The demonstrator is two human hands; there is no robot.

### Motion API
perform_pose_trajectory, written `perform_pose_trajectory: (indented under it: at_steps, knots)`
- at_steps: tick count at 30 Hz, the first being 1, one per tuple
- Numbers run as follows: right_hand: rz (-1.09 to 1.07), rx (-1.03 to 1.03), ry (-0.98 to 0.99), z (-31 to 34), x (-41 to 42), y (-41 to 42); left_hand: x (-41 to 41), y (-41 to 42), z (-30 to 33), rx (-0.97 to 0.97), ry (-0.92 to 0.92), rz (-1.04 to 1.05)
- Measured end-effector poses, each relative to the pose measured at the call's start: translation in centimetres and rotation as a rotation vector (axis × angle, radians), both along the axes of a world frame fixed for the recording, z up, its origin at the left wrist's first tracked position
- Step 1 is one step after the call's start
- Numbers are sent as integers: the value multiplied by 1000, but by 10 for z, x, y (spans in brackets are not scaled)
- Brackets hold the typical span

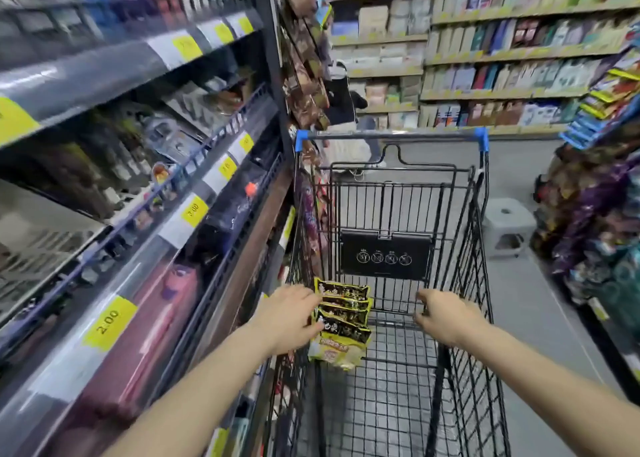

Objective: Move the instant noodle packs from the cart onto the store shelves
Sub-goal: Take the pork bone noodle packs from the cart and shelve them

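A black wire shopping cart [464,283] with a blue-capped handle stands in the aisle straight ahead of me. My left hand [291,318] grips a stack of several yellow-and-black instant noodle packs [343,325] at its left edge, held just above the cart's floor near the left wall. My right hand [446,318] hovers inside the cart to the right of the stack, fingers loosely curled and holding nothing. The store shelves [145,186] run along my left, with yellow price tags on their rails.
Hanging snack bags [304,76] line the shelf end beyond the cart. A person [346,110] stands at the aisle's far end. A grey plastic stool [507,226] sits on the floor to the right, beside a rack of snack bags [595,193].
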State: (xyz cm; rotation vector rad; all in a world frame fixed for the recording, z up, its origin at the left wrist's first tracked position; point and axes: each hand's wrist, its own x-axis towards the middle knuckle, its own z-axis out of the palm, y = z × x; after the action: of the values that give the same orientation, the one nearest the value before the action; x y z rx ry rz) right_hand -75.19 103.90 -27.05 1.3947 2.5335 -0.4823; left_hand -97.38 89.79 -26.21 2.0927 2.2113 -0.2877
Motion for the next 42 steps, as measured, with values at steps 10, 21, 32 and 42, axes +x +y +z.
perform_pose_trajectory:
  at_steps: [10, 21, 32, 42]
  knots:
    - [6, -164, -95, -177, -50, 33, -34, 29, -121, 69, -175, -50]
    - [-202, -398, -19, -289, -100, 32, -52, 21, -182, 233, -131, -40]
    - [-895, -709, 615, -340, -131, 27, -50, 16, -194, 271, -190, 34]
    - [-960, -823, 761, -358, -144, 14, -51, 15, -195, 310, -204, 2]
